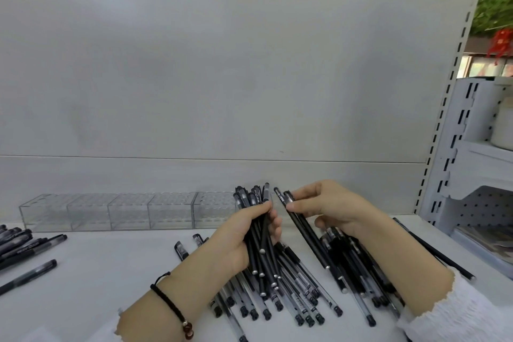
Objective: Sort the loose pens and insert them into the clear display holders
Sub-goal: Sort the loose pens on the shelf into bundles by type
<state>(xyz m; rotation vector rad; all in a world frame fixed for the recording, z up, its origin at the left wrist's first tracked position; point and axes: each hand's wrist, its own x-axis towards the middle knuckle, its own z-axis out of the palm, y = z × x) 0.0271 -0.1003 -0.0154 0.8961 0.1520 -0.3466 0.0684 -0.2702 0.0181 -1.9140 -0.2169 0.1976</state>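
My left hand (244, 233) is closed around a bundle of black pens (261, 236), held upright over the shelf with the caps pointing up. My right hand (330, 208) pinches two black pens (305, 233) near their caps, just right of the bundle, and they slant down to the right. A heap of loose pens (299, 291), black and clear-barrelled, lies on the white shelf (111, 272) beneath both hands. A row of clear display holders (116, 211) stands along the back panel to the left, with no pens visible in them.
A second group of dark pens (19, 244) lies at the left edge of the shelf. Two single pens (181, 251) rest between the holders and the heap. A white slotted shelving upright (449, 125) and a perforated side shelf (483, 211) stand at the right.
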